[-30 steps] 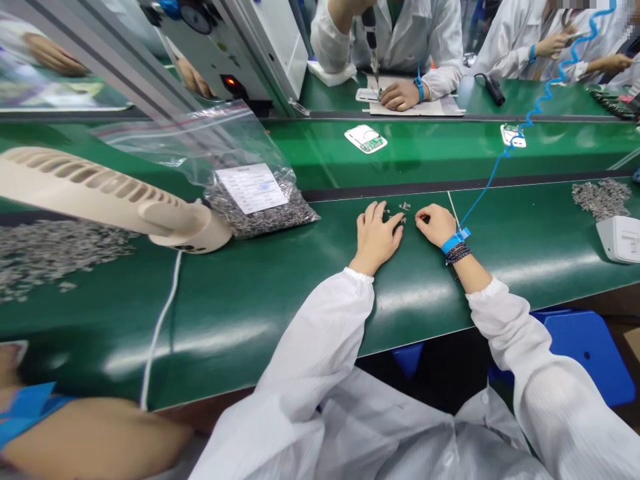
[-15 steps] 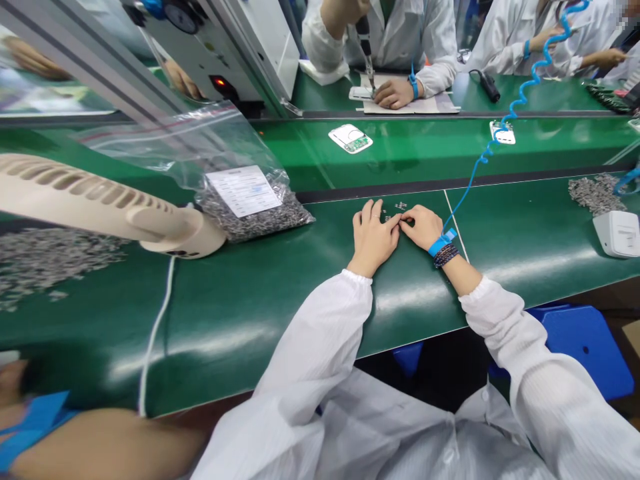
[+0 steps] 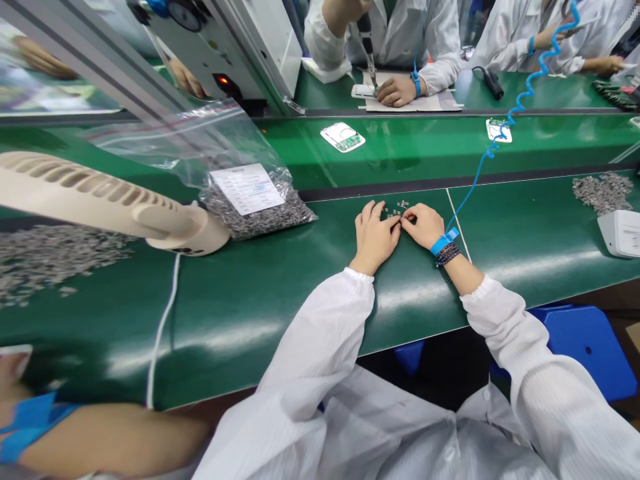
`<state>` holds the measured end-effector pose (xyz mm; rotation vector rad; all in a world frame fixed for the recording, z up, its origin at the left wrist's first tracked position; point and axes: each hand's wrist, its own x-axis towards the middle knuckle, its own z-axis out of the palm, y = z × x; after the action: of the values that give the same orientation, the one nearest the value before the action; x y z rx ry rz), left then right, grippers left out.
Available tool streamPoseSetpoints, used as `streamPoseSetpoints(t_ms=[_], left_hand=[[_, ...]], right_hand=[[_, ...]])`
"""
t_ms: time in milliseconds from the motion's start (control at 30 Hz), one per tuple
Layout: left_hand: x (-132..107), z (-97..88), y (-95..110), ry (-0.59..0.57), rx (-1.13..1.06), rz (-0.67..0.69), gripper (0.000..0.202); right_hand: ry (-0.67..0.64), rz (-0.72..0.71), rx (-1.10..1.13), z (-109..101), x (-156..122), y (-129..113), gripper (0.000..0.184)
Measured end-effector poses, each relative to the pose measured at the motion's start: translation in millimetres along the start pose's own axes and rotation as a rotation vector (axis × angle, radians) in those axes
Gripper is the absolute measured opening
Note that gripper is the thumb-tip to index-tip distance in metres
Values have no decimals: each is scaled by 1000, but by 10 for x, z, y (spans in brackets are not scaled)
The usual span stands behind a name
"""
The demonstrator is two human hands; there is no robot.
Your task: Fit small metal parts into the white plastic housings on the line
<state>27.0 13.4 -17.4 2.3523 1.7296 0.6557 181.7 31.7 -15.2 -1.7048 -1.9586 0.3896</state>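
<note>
Tiny metal parts [image 3: 395, 212] are lying in a small scatter on the green surface [image 3: 240, 333], right in front of the person. They are too small to see well. The person's left hand [image 3: 373, 233] and right hand [image 3: 424, 225] are resting on the surface, one on each side of the parts. The hands are close together, with their fingertips meeting or nearly meeting. Nobody could tell from here if the fingers are pinching a part. White sleeves [image 3: 320, 347] are covering both arms.

A blue wrist strap [image 3: 445, 241] and dark beaded bracelets [image 3: 447, 255] are sitting on the right wrist. A curly blue cord [image 3: 505, 133] is running from the strap up and away across the green surface.

To the left of the hands, a clear plastic bag [image 3: 255, 213] full of small metal parts is lying flat, and a paper label [image 3: 247, 189] is sitting on it. A cream fan [image 3: 100, 200] is standing beside the bag. To the right, a heap of metal parts [image 3: 603, 193] is lying near a white box [image 3: 619, 233]. Across the surface, a co-worker is holding an electric screwdriver [image 3: 367, 40] upright over some paper [image 3: 410, 100].
</note>
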Motion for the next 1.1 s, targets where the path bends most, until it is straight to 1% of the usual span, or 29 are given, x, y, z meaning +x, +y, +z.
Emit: streamPoseSetpoints(t_ms=[133, 267, 433, 533, 600, 733, 867, 1033, 1100], left_hand=[[-3, -19, -11, 20, -16, -2, 28], [-1, -25, -28, 37, -40, -3, 25], [17, -48, -81, 97, -80, -86, 30], [24, -60, -109, 108, -63, -137, 32], [23, -62, -117, 107, -57, -141, 31], [15, -63, -118, 116, -61, -114, 26], [8, -69, -125, 112, -58, -104, 21], [19, -94, -148, 98, -66, -146, 18], [32, -107, -171, 102, -84, -175, 21]], right_hand=[[20, -10, 68, -71, -4, 60, 19], [34, -61, -4, -143, -43, 116, 22], [-51, -105, -112, -157, -98, 123, 24], [-101, -113, -98, -147, -102, 115, 21], [-113, -117, -62, -138, -94, 119, 19], [-43, -101, 30, -111, -69, 164, 23], [21, -77, 81, -80, -47, 232, 22], [43, -64, 97, -60, -37, 273, 20], [50, -66, 96, -65, -37, 274, 20]])
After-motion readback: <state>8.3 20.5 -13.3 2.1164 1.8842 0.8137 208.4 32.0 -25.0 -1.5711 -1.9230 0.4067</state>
